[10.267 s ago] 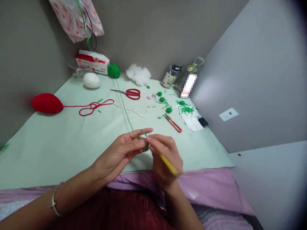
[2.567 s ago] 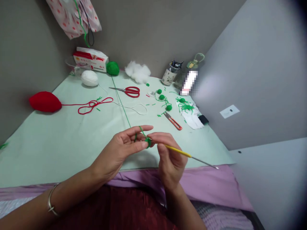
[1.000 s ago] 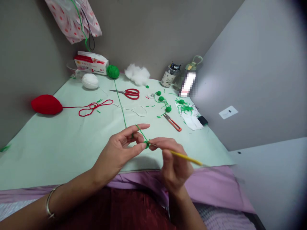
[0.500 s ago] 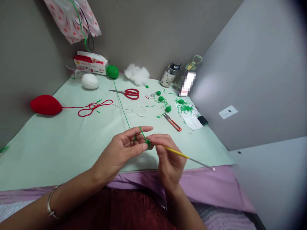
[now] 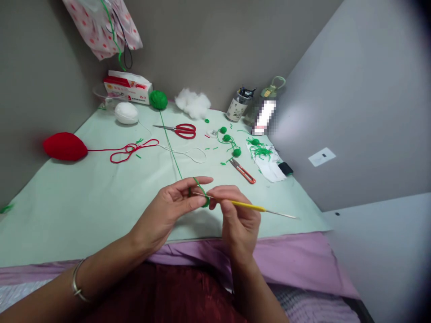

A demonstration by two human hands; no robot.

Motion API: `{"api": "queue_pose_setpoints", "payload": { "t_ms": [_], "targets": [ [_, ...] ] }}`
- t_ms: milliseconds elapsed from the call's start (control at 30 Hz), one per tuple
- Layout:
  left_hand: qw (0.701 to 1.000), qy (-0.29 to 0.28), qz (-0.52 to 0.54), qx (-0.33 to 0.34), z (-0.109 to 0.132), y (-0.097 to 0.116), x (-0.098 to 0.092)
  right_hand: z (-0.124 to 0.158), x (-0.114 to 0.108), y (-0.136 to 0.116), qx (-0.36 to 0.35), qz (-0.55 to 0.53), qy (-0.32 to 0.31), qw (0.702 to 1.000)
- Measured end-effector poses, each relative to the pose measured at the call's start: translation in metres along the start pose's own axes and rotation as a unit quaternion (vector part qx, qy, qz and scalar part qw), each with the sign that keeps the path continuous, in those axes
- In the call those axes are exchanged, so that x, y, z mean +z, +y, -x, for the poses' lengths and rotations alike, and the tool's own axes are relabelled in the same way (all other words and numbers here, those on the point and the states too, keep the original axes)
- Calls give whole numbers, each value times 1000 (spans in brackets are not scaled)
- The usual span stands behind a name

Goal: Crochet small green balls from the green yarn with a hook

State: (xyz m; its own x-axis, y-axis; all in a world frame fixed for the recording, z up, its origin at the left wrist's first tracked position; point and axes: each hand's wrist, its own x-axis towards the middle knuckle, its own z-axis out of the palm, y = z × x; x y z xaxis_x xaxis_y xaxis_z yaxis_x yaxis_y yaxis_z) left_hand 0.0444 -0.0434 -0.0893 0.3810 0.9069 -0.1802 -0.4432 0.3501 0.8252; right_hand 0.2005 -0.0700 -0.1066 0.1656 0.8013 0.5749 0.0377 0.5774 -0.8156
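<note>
My left hand (image 5: 175,202) pinches a small green crochet piece (image 5: 206,202) between thumb and fingers. Green yarn (image 5: 171,150) runs from the green ball (image 5: 158,99) at the back to this hand and passes over its raised index finger. In my right hand (image 5: 240,220) is a crochet hook (image 5: 249,206) with a yellow grip and metal ends, held like a pencil. The hook's left end reaches past the crochet piece, close to the left fingers. Part of the piece is hidden by the fingertips.
Red-handled scissors (image 5: 184,130), orange thread snips (image 5: 243,171) and small green crocheted balls (image 5: 237,152) lie beyond my hands. A red yarn ball (image 5: 65,146) and a white one (image 5: 126,113) are at left. White stuffing (image 5: 192,104) and a pen cup (image 5: 236,106) stand near the back wall.
The hook has turned closer to level, its right end rising. Its left tip now shows to the left of the crochet piece. My right hand has tilted slightly with it.
</note>
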Motion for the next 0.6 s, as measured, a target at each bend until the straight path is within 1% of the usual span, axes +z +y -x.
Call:
{"api": "queue_pose_setpoints", "payload": {
  "t_ms": [33,100,167,233,333,433,500,600],
  "targets": [
    [1000,-5,-12,7,1,0,0,0,1,1,6,-2,-6,1000],
    [1000,-8,-20,10,2,-1,-1,1,1,3,30,-14,3,999],
    [1000,-4,-27,9,3,0,-2,2,-1,4,71,-52,15,996],
    [999,-4,-39,8,4,1,-3,2,-3,4,108,-90,13,990],
    [998,-6,-56,11,4,1,-4,1,-7,0,116,-104,2,988],
    [997,-4,-70,22,5,1,-5,3,-8,-4,69,-41,-8,997],
    [996,3,-89,33,5,1,-6,5,-8,-6,7,31,-23,999],
    [989,18,-133,57,6,2,-6,8,-7,-4,-108,118,-55,986]
  ]
}}
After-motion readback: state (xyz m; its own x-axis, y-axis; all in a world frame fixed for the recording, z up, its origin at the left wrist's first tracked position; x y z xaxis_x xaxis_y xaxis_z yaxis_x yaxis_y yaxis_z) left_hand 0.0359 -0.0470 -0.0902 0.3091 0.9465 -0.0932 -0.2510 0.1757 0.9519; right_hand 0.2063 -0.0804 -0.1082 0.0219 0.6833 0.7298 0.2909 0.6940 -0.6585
